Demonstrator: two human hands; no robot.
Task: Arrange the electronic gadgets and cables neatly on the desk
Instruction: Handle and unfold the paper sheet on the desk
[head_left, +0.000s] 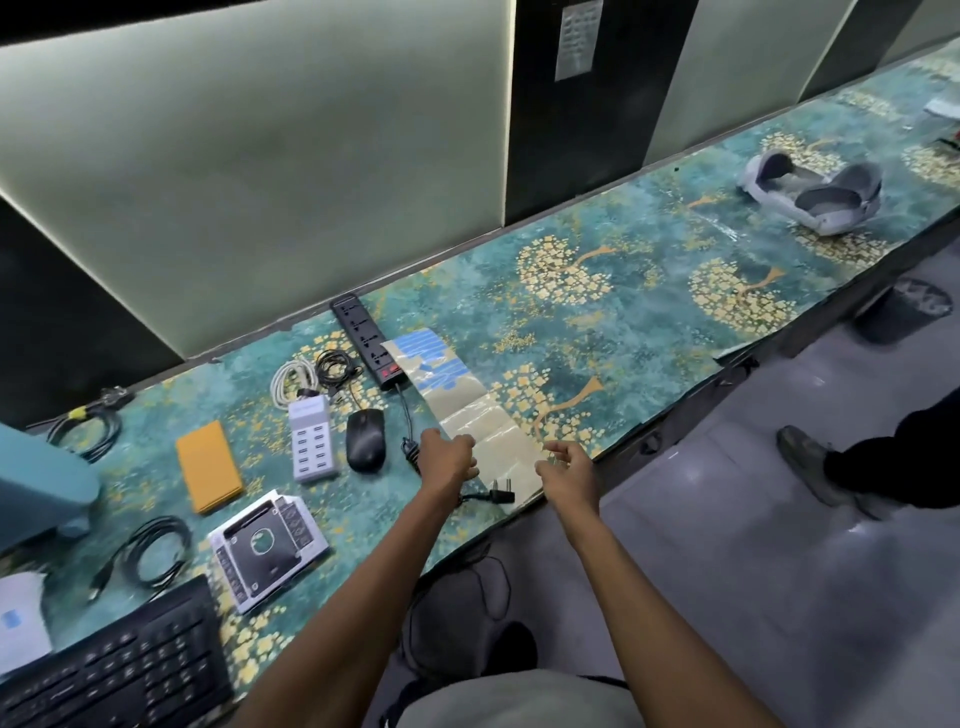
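A long tan sheet (467, 405) with blue strips at its far end lies across the desk (623, 322). My left hand (448, 460) grips its near left edge, and my right hand (567, 466) pinches its near right corner. Under the sheet runs a black power strip (363, 338), whose cord ends in a plug (500, 494) near the front edge. Left of it lie a black mouse (365, 439), a grey multi-port charger (313, 437), a white coiled cable (291, 382), a black coiled cable (335, 366) and an orange pad (209, 465).
A drive caddy in clear packaging (267, 551), a black cable loop (153, 553) and a keyboard (119, 670) sit at the near left. A grey headset (815, 189) lies far right. Another person's leg and shoe (821, 467) stand beside a bin (909, 309).
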